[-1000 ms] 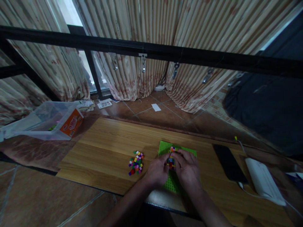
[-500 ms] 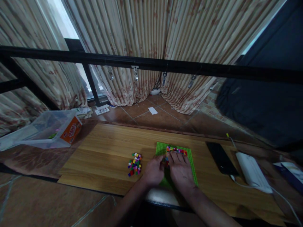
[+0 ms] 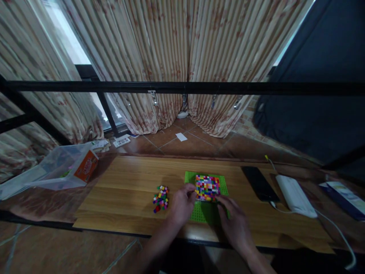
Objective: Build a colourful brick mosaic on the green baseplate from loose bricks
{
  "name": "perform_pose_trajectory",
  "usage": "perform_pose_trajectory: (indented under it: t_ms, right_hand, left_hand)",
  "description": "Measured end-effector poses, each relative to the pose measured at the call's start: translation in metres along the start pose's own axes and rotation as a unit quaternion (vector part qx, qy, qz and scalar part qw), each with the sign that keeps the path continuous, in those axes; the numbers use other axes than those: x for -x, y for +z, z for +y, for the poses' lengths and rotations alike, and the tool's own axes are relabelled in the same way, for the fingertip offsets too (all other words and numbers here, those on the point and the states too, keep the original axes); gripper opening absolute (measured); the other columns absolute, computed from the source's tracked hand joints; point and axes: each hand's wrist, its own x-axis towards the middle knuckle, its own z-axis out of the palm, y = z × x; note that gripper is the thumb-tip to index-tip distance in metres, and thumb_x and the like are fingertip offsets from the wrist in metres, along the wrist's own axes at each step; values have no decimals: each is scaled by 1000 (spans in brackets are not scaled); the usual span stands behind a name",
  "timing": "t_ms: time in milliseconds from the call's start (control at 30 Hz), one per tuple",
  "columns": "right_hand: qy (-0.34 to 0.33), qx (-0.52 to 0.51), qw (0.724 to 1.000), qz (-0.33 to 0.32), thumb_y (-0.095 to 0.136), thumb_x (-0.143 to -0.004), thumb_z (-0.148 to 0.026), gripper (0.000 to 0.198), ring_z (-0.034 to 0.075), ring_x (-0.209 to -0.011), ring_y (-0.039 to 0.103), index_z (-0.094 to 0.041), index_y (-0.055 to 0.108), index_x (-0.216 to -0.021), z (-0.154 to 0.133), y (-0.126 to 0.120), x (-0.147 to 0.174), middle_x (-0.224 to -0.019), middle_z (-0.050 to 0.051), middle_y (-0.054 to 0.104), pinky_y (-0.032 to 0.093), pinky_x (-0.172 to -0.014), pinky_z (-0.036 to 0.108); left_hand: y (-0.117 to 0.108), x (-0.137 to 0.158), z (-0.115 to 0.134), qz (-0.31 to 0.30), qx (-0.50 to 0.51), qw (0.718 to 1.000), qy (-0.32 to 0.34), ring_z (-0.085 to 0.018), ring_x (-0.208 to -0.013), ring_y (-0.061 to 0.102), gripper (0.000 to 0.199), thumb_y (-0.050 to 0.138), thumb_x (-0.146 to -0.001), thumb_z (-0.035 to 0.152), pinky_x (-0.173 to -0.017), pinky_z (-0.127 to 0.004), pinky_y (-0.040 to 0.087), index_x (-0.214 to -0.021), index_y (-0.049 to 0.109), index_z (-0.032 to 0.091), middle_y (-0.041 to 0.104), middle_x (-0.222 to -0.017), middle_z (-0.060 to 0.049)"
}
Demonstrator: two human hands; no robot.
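A green studded baseplate lies on the wooden table. On its far part sits a square block of small multicoloured bricks, packed closely together. My left hand is at the block's left edge, thumb and forefinger curled together in a pinch; what is between them is too small to make out. At the near right corner of the block, my right hand reaches in with its forefinger extended and the thumb held apart. Left of my left hand, a loose pile of small coloured bricks rests on the wood.
On the right lie a black phone and a white power bank joined by a cable. A clear plastic box with an orange label stands beyond the table's left end. A black rail crosses before the curtains.
My right hand has lifted off the top of the brick block and moved right and nearer, uncovering it. My left hand stays at the block's left side. The camera view has shifted slightly.
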Motion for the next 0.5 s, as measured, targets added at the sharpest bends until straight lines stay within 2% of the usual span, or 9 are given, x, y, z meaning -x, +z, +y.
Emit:
perform_pose_trajectory:
  t_ms: [100,233,333,500]
  right_hand:
    - [26,-20,999,13,43,-92,-32,29,23,-101,62,-21,65,-108,6,-6,5,-109,10,65,51,-90,43]
    - [45,-44,998,28,44,-92,-33,29,22,-103,62,-20,67,-105,12,-11,11,-111,10,64,50,-92,42]
    - [62,-63,995,37,45,-92,-33,28,22,-104,61,-20,67,-103,14,-11,19,-112,11,63,49,-94,42]
    - [89,-84,992,39,46,-92,-34,27,22,-103,62,-20,68,-101,18,-12,31,-112,10,63,50,-92,40]
  left_hand:
    - [3,-7,9,-8,-63,998,15,-16,-81,67,15,53,-84,18,-75,-26,50,-92,66,22,71,-86,0]
    - [6,-15,14,9,-118,991,63,-16,-90,63,13,56,-84,17,-83,-28,48,-89,67,22,68,-94,-1]
    - [12,-20,12,27,-129,986,105,-17,-97,60,11,59,-83,16,-90,-29,46,-85,69,22,65,-98,-3]
    - [20,-26,4,64,-117,984,115,-17,-96,58,12,63,-80,14,-92,-31,45,-85,71,22,61,-98,-3]
